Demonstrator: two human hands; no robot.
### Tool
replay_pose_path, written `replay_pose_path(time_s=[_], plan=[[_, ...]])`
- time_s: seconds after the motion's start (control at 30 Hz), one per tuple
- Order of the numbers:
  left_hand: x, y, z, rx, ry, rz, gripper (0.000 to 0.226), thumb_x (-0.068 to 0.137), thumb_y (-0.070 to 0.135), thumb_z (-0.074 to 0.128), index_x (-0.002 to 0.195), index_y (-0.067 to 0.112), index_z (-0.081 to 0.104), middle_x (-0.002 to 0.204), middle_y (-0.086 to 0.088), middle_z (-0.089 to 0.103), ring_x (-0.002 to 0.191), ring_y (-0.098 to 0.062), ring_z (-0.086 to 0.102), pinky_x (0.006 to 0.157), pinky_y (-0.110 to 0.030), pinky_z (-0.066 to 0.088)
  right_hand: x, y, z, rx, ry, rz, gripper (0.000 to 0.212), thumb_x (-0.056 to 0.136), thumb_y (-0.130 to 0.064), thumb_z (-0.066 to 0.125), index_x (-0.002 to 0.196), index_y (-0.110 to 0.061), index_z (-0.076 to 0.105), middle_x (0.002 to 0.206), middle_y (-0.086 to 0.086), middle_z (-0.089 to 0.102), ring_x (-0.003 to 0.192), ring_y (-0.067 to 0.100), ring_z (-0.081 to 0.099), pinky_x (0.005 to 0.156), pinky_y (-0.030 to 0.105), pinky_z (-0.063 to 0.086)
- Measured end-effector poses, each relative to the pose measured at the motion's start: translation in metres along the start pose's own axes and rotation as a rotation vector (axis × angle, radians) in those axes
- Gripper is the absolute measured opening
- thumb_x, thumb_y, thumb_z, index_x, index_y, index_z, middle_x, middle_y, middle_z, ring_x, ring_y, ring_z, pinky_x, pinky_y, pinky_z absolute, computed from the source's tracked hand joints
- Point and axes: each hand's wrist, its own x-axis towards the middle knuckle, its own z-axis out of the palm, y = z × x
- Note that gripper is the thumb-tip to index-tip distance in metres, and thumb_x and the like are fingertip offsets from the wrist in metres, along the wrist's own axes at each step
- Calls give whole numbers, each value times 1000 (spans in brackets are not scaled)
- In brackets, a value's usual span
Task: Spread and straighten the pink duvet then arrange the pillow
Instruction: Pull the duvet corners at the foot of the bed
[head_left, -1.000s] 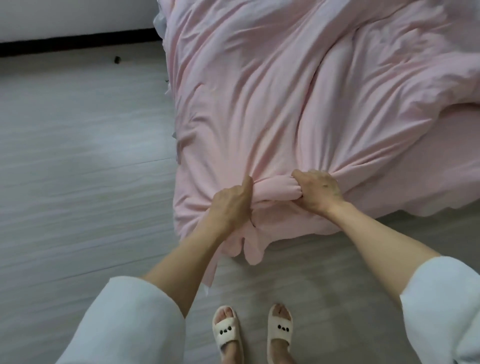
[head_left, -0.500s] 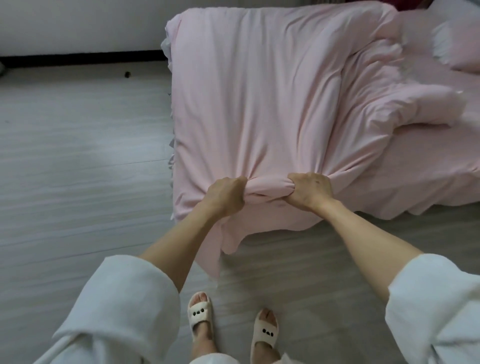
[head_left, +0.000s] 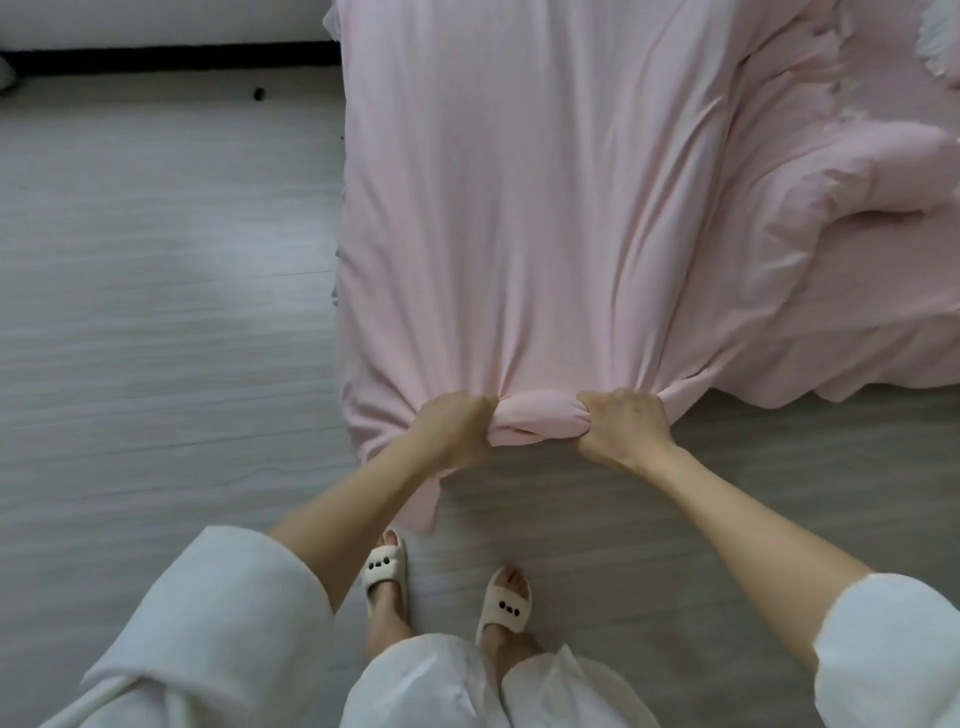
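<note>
The pink duvet (head_left: 519, 208) lies stretched over the bed, with long taut creases running toward me. Its near edge is bunched into a roll between my fists. My left hand (head_left: 449, 428) is shut on the left end of that roll and my right hand (head_left: 621, 423) is shut on the right end, both at the bed's foot edge. A corner of duvet hangs to the floor below my left hand. On the right the duvet is still folded over in a thick lump (head_left: 857, 171). A white frilled pillow edge (head_left: 935, 47) shows at the top right corner.
Pale wood-look floor (head_left: 156, 312) stretches to the left of the bed up to a dark skirting board (head_left: 171, 54). A small dark speck (head_left: 258, 93) lies on the floor near the wall. My slippered feet (head_left: 441, 582) stand close to the bed's foot.
The duvet has been pulled toward me and is flatter and tauter, with fewer wrinkles on the left part. Both hands kept their grip and I stepped back a little.
</note>
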Motion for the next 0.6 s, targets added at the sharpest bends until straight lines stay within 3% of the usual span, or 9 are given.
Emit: replay_pose_path(time_s=[0.07, 0.13, 0.17, 0.23, 0.3, 0.43, 0.53, 0.6], plan=[[8, -3, 24, 52, -35, -17, 44, 83, 17, 53, 126, 13, 43, 112, -16, 61, 101, -39, 59, 73, -40, 44, 8, 3, 19, -10, -54, -13, 14, 74, -19, 53, 87, -17, 49, 97, 11, 67, 93, 33, 61, 69, 32, 39], [15, -7, 53, 110, -188, -33, 64, 84, 18, 53, 141, 18, 26, 128, -18, 50, 118, -40, 49, 89, -47, 43, 18, 8, 45, -94, -226, -34, 40, 78, -20, 54, 117, -15, 49, 124, 11, 57, 116, 32, 51, 90, 38, 40], [17, -8, 65, 109, -297, -53, 74, 84, 20, 53, 147, 23, 14, 139, -18, 40, 129, -40, 38, 99, -53, 36, 23, 11, 56, -135, -356, -32, 55, 81, -21, 54, 133, -15, 38, 138, 11, 45, 130, 30, 39, 102, 42, 34], [24, -13, 84, 35, -479, -118, 82, 87, 25, 53, 150, 30, 1, 156, -14, 15, 143, -40, 12, 111, -61, 18, 32, 16, 75, -157, -592, -12, 70, 85, -21, 49, 147, -20, 17, 154, 11, 21, 144, 31, 14, 114, 56, 15], [32, -21, 97, -91, -541, -187, 76, 89, 28, 53, 150, 27, 9, 159, -11, 8, 145, -38, 8, 116, -58, 16, 39, 19, 88, -111, -714, -2, 67, 87, -17, 44, 148, -23, 16, 157, 8, 16, 146, 32, 6, 114, 61, 10], [36, -44, 114, -580, -398, -424, 52, 93, 25, 50, 141, 10, 37, 145, -13, 40, 132, -29, 40, 109, -34, 35, 50, 11, 108, 82, -602, 20, 63, 89, -19, 39, 149, -22, 19, 154, 9, 27, 142, 28, 21, 112, 47, 29], [36, -70, 124, -1031, -212, -728, 33, 96, 17, 45, 128, 9, 46, 122, -11, 50, 107, -25, 49, 88, -33, 41, 69, -7, 121, 138, -448, -10, 61, 90, -19, 39, 149, -18, 21, 153, 9, 28, 142, 29, 20, 113, 45, 25], [39, -92, 140, -1240, -134, -908, 32, 97, 18, 41, 129, 11, 41, 122, -10, 46, 105, -24, 45, 89, -37, 42, 84, -20, 130, 151, -396, -6, 62, 91, -20, 40, 149, -19, 19, 154, 9, 23, 144, 29, 15, 116, 46, 20]])
